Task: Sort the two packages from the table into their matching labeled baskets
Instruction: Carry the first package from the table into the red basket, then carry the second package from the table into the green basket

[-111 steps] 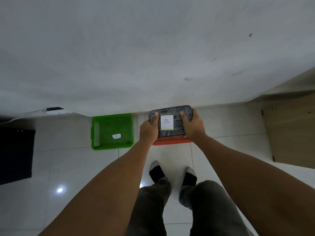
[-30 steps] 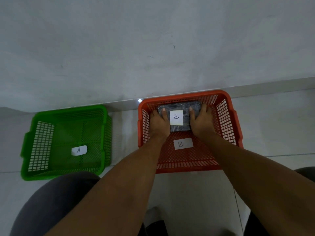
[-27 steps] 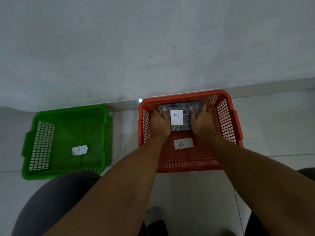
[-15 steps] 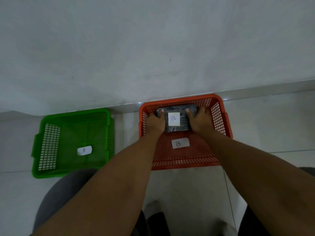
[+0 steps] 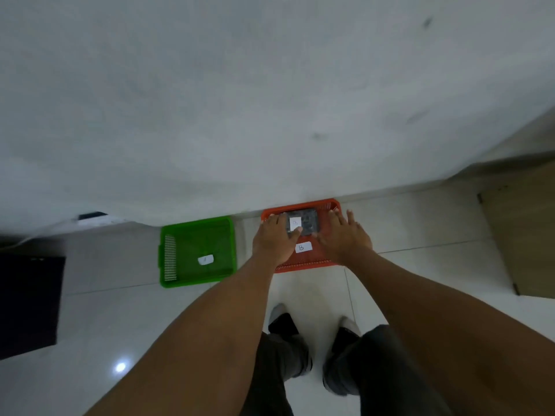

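Note:
A dark package (image 5: pixel 307 224) with a white B label lies in the far half of the red basket (image 5: pixel 300 265), which stands on the floor against the wall and carries its own B tag. My left hand (image 5: pixel 274 239) hovers over the package's left side, fingers spread, holding nothing. My right hand (image 5: pixel 344 237) is to the right of the package, fingers apart and empty. The green basket (image 5: pixel 196 252), with a white tag on its floor, stands left of the red one and holds no package.
A grey wall (image 5: pixel 270 100) rises right behind both baskets. A wooden panel (image 5: pixel 528 232) stands at the right, a dark mat (image 5: pixel 28 301) lies at the left. My legs and feet (image 5: pixel 312 349) stand on the white tiles just before the red basket.
Both hands have let go of the B package, which now rests in the red basket. The hands have lifted with fingers spread, and my head has risen away from the baskets.

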